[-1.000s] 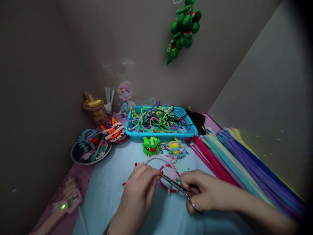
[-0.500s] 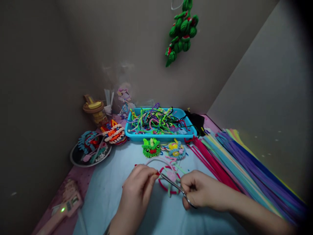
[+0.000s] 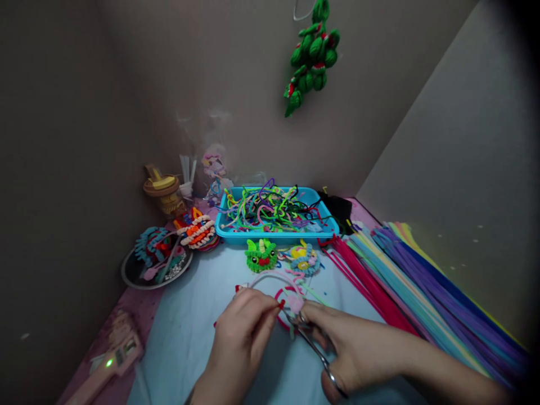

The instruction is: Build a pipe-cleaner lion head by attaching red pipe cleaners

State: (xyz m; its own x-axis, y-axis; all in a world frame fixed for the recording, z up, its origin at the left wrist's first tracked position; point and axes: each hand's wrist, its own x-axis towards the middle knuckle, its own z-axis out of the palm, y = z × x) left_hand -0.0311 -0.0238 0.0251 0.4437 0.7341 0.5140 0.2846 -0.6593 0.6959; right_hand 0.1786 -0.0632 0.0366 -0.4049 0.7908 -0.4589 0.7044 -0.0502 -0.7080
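Observation:
My left hand [image 3: 240,340] is closed, thumb and forefinger pinching a red pipe cleaner [image 3: 280,304] whose short end pokes out at the fingertips. My right hand [image 3: 354,343] grips metal scissors [image 3: 313,344], thumb at the lower handle loop and fingers around the other part. The scissors' tips are close to the red end; whether they touch it I cannot tell. Behind the hands, on the cloth, lies a piece of bent pipe cleaners with a red ring, a pink arc [image 3: 274,274] and a pink fluffy middle [image 3: 296,304], partly covered by my right fingers.
A blue tray [image 3: 278,238] of pipe cleaner scraps stands behind a green figure [image 3: 261,256] and a blue-yellow one [image 3: 304,260]. Long pipe cleaners [image 3: 422,287] lie at right. On the left are a metal bowl [image 3: 126,274], a lidded cup [image 3: 162,191] and a pink glue gun [image 3: 122,355].
My right hand has shifted toward my left hand, its thumb spreading away from the fingers, and the scissors' handles are wider apart. My left fingertips have moved slightly right with the red pipe cleaner.

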